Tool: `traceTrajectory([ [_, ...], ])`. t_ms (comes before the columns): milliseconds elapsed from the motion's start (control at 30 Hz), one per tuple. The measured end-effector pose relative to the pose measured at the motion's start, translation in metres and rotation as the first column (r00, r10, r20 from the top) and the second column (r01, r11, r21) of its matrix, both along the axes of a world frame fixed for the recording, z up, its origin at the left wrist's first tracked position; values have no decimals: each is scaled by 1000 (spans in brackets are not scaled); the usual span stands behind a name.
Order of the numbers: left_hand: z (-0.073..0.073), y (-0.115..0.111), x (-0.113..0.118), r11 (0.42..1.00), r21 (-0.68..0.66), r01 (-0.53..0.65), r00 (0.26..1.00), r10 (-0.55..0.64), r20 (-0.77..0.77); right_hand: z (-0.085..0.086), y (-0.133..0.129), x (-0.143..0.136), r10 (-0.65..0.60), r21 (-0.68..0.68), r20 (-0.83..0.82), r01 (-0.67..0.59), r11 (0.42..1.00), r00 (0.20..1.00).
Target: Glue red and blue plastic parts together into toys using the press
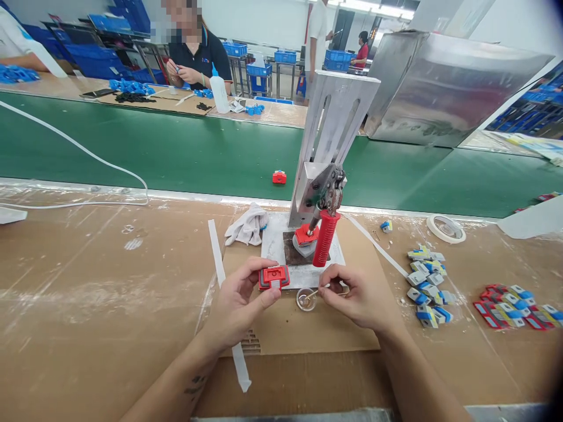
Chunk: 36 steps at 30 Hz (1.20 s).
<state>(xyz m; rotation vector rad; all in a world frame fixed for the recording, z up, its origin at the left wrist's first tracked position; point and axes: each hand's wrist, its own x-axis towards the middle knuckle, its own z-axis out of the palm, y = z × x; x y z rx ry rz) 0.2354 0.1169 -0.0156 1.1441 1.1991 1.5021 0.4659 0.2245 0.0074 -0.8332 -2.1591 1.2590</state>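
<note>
Between the thumb and fingers of my left hand (240,302) is a red and grey plastic part (274,274), its recessed face turned up toward me. My right hand (352,293) pinches a thin cotton swab (323,289), whose tip reaches down to a small clear round dish (307,299) on the cardboard. Just beyond both hands stands a metal toggle clamp press with a red handle (326,239). Under its plunger sits another red part (307,234) on a grey block.
A white glove (248,225) lies left of the press. Several grey, blue and yellow pieces (428,284) and red-grey parts (519,306) lie at the right, near a tape roll (446,228). A green conveyor belt (197,155) crosses behind, carrying a red part (279,177). Across it a person (193,64) works.
</note>
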Motion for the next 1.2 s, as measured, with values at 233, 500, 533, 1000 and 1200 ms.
traceTrajectory([
  [233, -3, -4, -3, 991, 134, 2, 964, 34, -265, -6, 1, 11, -93, -156, -360, 38, 987, 928],
  [500, 10, -4, 8, 964, 257, 66, 911, 47, -410, -6, -18, -11, -262, -313, -611, 77, 947, 746],
  [533, 11, -4, 10, 961, 264, 76, 908, 43, -417, -6, -22, -15, -269, -312, -613, 86, 946, 742],
  [1000, 15, -6, 12, 963, 251, 103, 915, 6, -403, -10, -36, -26, -253, -276, -583, 104, 955, 772],
  [1200, 15, -5, 13, 964, 243, 106, 919, -1, -395, -11, -37, -27, -265, -253, -542, 146, 956, 798],
])
